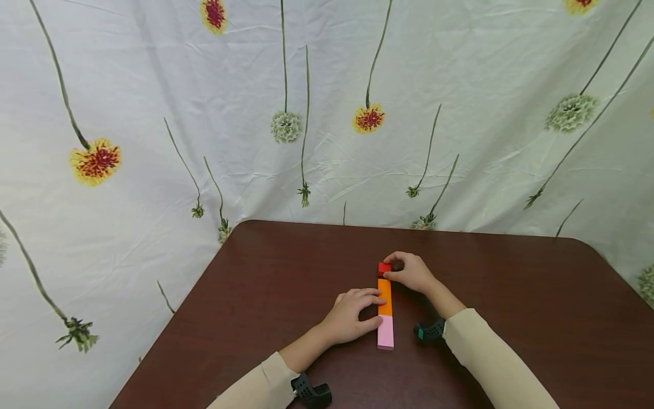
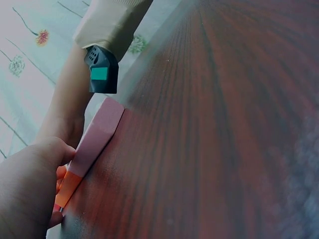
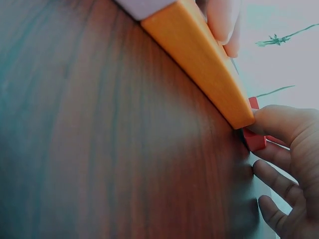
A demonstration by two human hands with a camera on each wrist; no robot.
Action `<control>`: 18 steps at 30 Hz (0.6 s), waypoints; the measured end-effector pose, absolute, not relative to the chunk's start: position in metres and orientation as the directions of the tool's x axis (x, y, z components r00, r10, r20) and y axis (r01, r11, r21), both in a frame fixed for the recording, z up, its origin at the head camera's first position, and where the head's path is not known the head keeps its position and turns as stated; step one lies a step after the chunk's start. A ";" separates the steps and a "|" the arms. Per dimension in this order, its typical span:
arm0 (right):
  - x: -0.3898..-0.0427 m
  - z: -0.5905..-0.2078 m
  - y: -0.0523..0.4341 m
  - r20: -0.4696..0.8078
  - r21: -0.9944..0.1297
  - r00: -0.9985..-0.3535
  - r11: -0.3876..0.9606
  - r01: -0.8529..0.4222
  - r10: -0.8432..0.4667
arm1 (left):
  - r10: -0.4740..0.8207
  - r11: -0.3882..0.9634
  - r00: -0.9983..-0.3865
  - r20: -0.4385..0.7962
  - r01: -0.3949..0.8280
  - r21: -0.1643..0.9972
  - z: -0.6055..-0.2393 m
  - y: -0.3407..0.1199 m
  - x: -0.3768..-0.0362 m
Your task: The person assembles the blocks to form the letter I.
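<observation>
An orange block (image 1: 385,304) and a pink block (image 1: 385,333) lie end to end in a line on the brown table. Just past the far end of the orange block is a small red block (image 1: 384,268), with a narrow dark gap between them in the head view. My right hand (image 1: 413,272) pinches the red block between thumb and forefinger; in the right wrist view its other fingers are spread below. From the left side, my left hand (image 1: 349,315) touches the row, fingers extended on the orange block and thumb by the pink block (image 2: 94,139).
The brown table top (image 1: 281,261) has rounded far corners. Behind it hangs a pale cloth (image 1: 245,85) printed with flowers. Each wrist wears a dark band, and the right band (image 1: 429,331) sits low over the table beside the row.
</observation>
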State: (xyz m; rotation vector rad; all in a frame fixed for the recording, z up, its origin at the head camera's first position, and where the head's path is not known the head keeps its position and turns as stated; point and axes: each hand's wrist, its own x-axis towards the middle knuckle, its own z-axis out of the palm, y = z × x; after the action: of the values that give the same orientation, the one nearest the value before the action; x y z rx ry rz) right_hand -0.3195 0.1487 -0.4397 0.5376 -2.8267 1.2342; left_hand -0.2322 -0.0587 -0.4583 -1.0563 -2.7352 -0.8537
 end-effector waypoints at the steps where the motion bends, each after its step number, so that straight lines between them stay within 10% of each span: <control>1: -0.320 -0.440 0.149 0.143 -0.710 -0.942 0.632 -0.311 -0.304 | 0.594 0.605 -0.757 0.272 0.643 0.470 -0.458 -0.059 -0.232; 18: -0.320 -0.436 0.149 0.130 -0.683 -0.940 0.658 -0.316 -0.317 | 0.594 0.603 -0.754 0.280 0.648 0.465 -0.458 -0.059 -0.232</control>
State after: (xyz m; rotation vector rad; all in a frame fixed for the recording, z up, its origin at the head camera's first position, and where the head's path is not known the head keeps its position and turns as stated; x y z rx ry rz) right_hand -0.3205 0.1491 -0.4363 0.5460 -2.8610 1.1790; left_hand -0.2319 -0.0594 -0.4582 -1.0584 -2.7252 -0.8507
